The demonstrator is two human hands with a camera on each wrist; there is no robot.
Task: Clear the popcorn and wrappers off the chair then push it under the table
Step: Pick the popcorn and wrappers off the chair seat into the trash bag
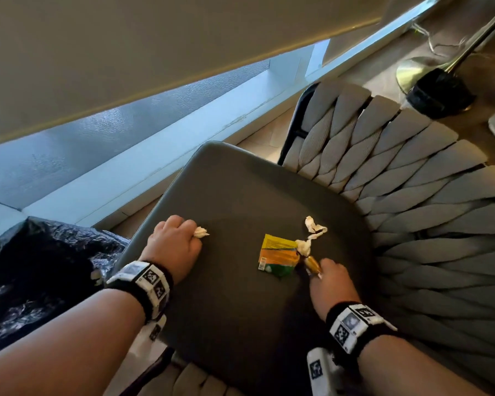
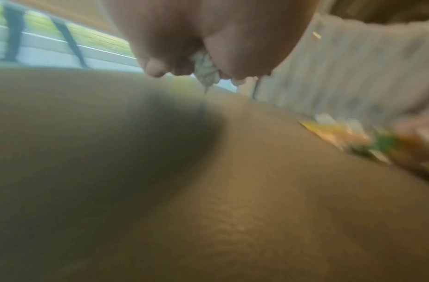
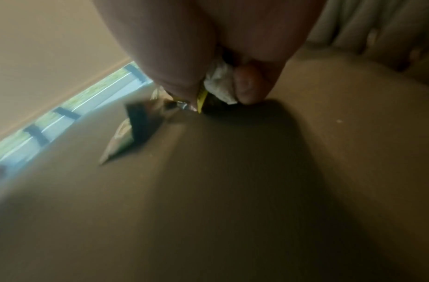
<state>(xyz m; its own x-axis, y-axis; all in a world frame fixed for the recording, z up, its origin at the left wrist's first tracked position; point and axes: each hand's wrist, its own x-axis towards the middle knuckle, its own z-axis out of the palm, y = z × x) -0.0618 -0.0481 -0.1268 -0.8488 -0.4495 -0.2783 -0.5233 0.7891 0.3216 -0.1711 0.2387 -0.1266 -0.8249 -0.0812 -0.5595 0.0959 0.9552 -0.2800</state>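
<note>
Dark seat carries a wrapper at centre. Left hand curls round popcorn; right hand pinches popcorn beside the wrapper, clear only from the wrists; both views blurred.

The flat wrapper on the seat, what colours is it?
Yellow, orange and green wrapper; head view shows it best.

In the left wrist view the wrapper at right is smeared by blur, its print unreadable. The left hand curls over a white scrap, mostly hidden. The chair runs off the frame's right edge and bottom.
</note>
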